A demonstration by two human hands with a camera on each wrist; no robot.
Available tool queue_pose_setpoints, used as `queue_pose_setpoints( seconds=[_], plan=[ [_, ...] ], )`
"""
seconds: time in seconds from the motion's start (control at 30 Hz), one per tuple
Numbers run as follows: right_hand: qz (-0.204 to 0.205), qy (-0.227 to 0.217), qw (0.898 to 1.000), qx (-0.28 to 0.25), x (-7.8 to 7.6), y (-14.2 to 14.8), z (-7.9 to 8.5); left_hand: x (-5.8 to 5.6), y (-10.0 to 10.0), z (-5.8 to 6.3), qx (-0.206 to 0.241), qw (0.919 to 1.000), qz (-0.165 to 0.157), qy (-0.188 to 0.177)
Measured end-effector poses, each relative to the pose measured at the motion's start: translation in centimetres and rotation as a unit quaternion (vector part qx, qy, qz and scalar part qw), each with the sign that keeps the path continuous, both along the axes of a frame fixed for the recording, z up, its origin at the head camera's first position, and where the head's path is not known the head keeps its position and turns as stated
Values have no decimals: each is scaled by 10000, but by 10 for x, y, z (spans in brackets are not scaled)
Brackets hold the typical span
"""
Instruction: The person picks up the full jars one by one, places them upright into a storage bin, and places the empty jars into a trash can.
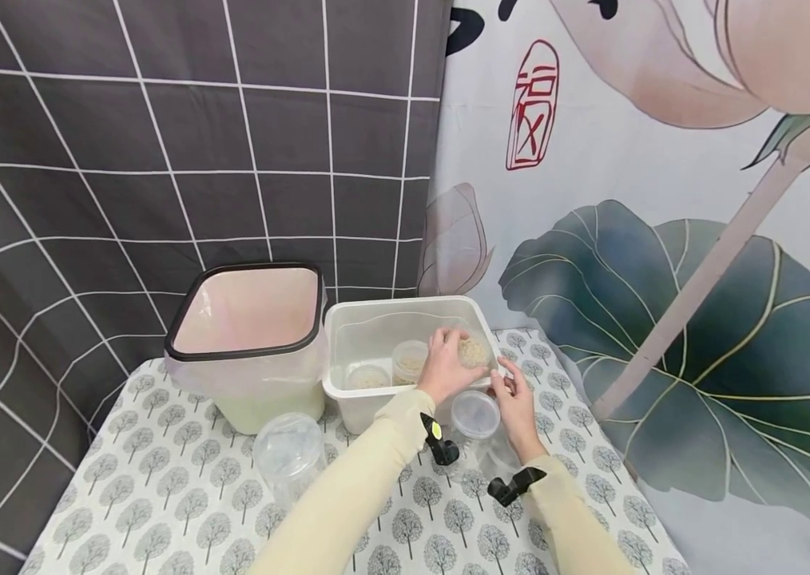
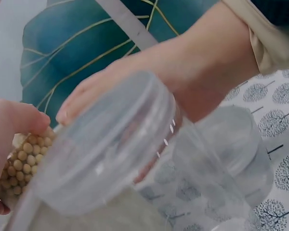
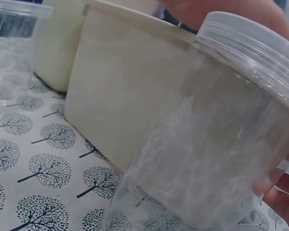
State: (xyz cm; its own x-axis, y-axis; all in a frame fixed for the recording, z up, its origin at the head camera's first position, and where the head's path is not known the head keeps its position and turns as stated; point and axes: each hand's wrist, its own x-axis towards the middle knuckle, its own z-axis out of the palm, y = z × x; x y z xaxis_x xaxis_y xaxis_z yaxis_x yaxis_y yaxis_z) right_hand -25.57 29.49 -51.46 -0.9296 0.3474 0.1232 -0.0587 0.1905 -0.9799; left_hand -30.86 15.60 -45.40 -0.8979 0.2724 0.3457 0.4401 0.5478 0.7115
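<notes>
Beige beans (image 2: 26,161) lie in the clear container (image 1: 475,343) that the left hand (image 1: 446,367) holds at the right end of the white tub (image 1: 358,411), its fingers curled round the wall. The right hand (image 1: 518,406) has its fingertips by the tub's near right corner, just beside that container; whether it grips anything, I cannot tell. Both wrists carry a black camera mount (image 1: 439,446), set against cream sleeves (image 1: 347,487). Inside the tub, left of the left hand, stand 2 more bean containers (image 1: 369,377). Just in front of the tub, between the 2 hands, is a clear lidded jar (image 1: 475,414), with a second clear jar (image 2: 226,130) near the right wrist. Farther left stands a third clear jar (image 1: 290,451), beyond the left sleeve. Behind it is a pale green bin (image 1: 268,407) with a black rim and a see-through liner. Everything rests on a tree-print cloth (image 1: 182,511); a dark grid curtain (image 1: 125,128) and a lotus hanging (image 1: 477,120) rise behind.
</notes>
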Motion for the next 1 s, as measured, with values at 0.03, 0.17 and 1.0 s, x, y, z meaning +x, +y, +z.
queue_pose_setpoints(
  seconds=[0.03, 0.17, 1.0],
  plan=[
    [-27, -2, 10000, 15, 0, 0, 0, 0, -1, -1, -74, 9999, 0, -68],
    [-99, -12, 9999, 56, 0, -1, 0, -1, -3, -6, -249, 9993, -31, -268],
    [-29, -103, 9999, 85, 3, -3, 1, 3, -26, 2, -1145, 9923, 0, -466]
  ],
)
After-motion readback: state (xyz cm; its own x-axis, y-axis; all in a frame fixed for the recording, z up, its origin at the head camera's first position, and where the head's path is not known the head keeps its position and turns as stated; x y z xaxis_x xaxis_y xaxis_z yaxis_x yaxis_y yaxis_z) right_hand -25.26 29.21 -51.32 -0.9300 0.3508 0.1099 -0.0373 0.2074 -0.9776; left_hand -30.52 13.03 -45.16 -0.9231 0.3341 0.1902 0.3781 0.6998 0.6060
